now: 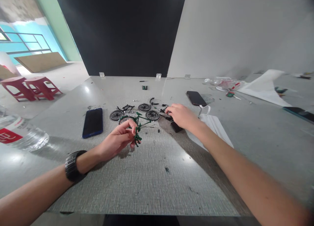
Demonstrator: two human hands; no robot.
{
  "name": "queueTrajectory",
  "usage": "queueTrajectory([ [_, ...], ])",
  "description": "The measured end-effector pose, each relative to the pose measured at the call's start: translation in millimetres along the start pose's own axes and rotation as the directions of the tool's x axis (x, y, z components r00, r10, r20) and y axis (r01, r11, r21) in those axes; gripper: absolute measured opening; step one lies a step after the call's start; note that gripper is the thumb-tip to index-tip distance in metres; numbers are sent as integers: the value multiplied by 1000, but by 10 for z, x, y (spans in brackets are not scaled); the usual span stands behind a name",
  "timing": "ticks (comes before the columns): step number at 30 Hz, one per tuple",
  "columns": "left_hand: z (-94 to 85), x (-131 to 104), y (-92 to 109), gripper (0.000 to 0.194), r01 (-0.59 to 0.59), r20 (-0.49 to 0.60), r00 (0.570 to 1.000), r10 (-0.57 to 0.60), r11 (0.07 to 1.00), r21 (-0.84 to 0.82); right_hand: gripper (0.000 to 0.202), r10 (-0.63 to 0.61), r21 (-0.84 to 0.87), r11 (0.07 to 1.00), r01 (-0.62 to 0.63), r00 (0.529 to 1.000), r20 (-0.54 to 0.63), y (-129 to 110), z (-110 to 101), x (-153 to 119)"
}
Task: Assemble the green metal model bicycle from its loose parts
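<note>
My left hand (pixel 124 134) pinches a small green model bicycle part (pixel 137 138) above the table, left of the middle. Just behind it lies a green bicycle frame (pixel 143 120) with a spoked wheel. My right hand (pixel 177 114) reaches down to the black parts right of the wheels, its fingers bent at a black piece (pixel 169 118); whether they hold it is too small to tell. Between and behind the hands are a black wheel (pixel 152 115), another wheel (pixel 144 107) and a black frame with a wheel (pixel 116 115). A small black block (pixel 176 127) sits under my right hand.
A blue phone (pixel 92 122) lies at the left, a dark phone (pixel 196 98) at the back right. White masks (pixel 218 129) lie beside my right forearm. A large water bottle (pixel 23 133) is at the far left, a clear bottle (pixel 227 83) at the back right.
</note>
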State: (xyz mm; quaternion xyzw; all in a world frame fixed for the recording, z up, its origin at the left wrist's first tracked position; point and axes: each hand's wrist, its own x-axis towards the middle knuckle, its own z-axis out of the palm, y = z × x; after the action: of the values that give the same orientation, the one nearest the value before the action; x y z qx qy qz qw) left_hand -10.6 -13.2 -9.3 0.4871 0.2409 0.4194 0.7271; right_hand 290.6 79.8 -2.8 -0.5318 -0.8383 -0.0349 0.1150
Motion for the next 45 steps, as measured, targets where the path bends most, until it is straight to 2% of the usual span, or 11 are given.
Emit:
queueTrajectory([
  [3,4,1,-4,12,-4,-3,1000,4,1000,-8,32,-12,21,1000,12,1000,3,3,-1,3],
  [8,6,1,-12,13,-3,-8,1000,3,1000,-9,42,-107,27,994,105,993,57,-7,-3,4],
  [13,7,2,-6,13,-10,-4,1000,10,1000,1,45,-96,20,995,95,994,60,-26,3,15],
  [19,-8,9,-20,12,-22,17,1000,22,1000,4,39,-114,-15,993,115,992,57,-53,-3,23],
  [24,-37,11,-44,11,-32,45,998,33,999,-15,40,-138,2,990,138,989,54,-10,17,25],
  [31,-30,1,-31,11,-10,44,999,11,1000,-12,43,-81,31,996,79,995,65,33,10,6],
  [45,-29,7,-43,12,-23,49,999,24,1000,-4,43,-122,89,989,116,990,72,48,57,24],
])
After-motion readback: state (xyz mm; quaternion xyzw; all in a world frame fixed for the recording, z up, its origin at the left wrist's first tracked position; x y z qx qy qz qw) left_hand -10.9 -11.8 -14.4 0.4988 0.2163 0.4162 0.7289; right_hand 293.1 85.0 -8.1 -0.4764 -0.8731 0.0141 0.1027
